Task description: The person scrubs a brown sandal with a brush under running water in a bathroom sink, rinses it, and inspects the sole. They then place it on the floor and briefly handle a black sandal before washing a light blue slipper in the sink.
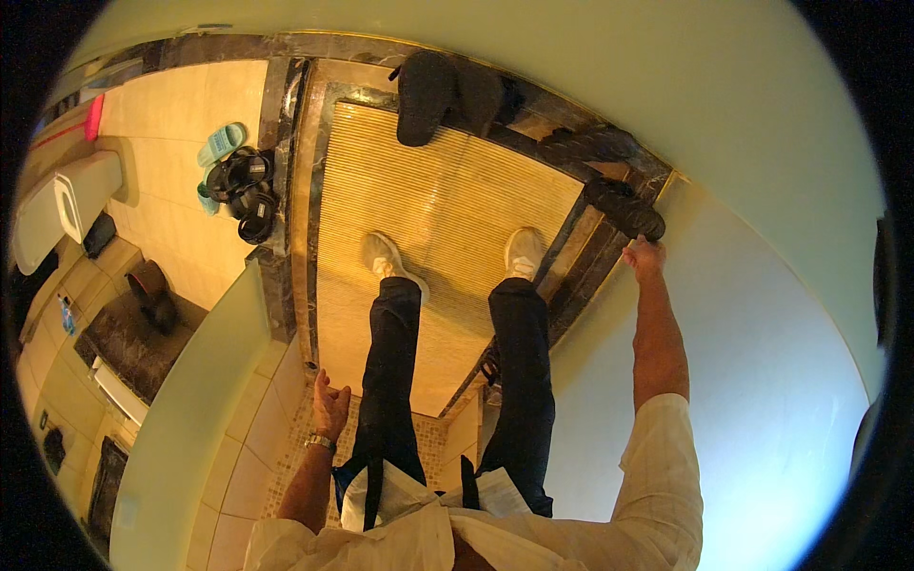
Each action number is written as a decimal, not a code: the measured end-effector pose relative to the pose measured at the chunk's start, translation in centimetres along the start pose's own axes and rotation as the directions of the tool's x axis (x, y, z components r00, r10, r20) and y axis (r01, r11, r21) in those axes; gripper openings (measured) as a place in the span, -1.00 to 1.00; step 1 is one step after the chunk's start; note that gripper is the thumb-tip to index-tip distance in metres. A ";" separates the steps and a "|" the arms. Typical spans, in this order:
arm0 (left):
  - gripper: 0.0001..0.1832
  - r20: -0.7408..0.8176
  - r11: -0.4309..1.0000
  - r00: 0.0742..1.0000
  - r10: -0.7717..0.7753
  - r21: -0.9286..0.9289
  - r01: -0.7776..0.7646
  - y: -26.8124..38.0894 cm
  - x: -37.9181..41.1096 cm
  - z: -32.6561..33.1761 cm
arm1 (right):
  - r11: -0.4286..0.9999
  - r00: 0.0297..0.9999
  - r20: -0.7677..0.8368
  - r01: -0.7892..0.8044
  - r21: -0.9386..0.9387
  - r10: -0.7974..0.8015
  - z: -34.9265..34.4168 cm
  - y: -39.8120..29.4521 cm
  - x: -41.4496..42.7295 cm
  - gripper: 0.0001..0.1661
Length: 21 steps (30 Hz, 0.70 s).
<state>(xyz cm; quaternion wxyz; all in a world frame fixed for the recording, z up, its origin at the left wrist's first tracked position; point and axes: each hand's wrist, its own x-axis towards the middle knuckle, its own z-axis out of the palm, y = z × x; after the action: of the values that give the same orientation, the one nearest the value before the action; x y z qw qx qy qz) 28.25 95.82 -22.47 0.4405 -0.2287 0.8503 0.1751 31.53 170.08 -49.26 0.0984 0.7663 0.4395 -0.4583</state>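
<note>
My right hand (pixel 645 255) reaches out to the right and grips the near end of a dark, elongated item (pixel 620 203), which may be a shoe; its kind is unclear. That item lies over the dark stone edge beside the pale wall. Just beyond it is another dark, textured bundle (pixel 589 145). A pair of dark, shoe-like items (pixel 427 100) stands at the far edge of a ribbed floor mat (pixel 443 178). My left hand (pixel 330 410) hangs beside my left leg, its fingers apart and holding nothing. A metal-banded watch (pixel 320 442) is on that wrist.
I stand on the mat in light shoes (pixel 525 250). Left of a dark stone threshold (pixel 282 143) lie black sandals (pixel 251 193) and a turquoise slipper (pixel 223 143). A toilet (pixel 68 207) and a frosted glass panel (pixel 193 400) are farther left. A white wall (pixel 685 335) borders my right.
</note>
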 end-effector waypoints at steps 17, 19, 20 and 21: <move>-0.13 0.069 0.907 0.989 -0.135 -0.394 0.151 0.8 -1.3 -0.2 | 0.923 0.911 0.409 0.202 -0.328 -0.054 5.4 3.8 -19.3 -0.33; -0.12 0.082 0.895 0.989 -0.121 -0.422 0.145 0.3 -1.1 -1.0 | 0.922 0.877 0.479 0.201 -0.331 -0.020 5.8 4.3 -23.2 -0.32; -0.12 0.096 0.885 0.989 -0.114 -0.442 0.145 0.7 -0.9 -1.4 | 0.933 0.876 0.482 0.187 -0.307 -0.017 6.1 4.4 -25.3 -0.33; -0.11 0.104 0.871 0.989 -0.108 -0.470 0.145 1.3 -1.2 -1.5 | 0.941 0.871 0.490 0.180 -0.287 -0.017 6.4 4.0 -28.0 -0.34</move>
<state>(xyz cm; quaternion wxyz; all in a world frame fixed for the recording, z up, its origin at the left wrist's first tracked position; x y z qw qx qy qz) 27.15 96.41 -20.51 0.4125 -0.3784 0.7475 0.3576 25.20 147.88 -31.77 0.3048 0.5778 0.5094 -0.5601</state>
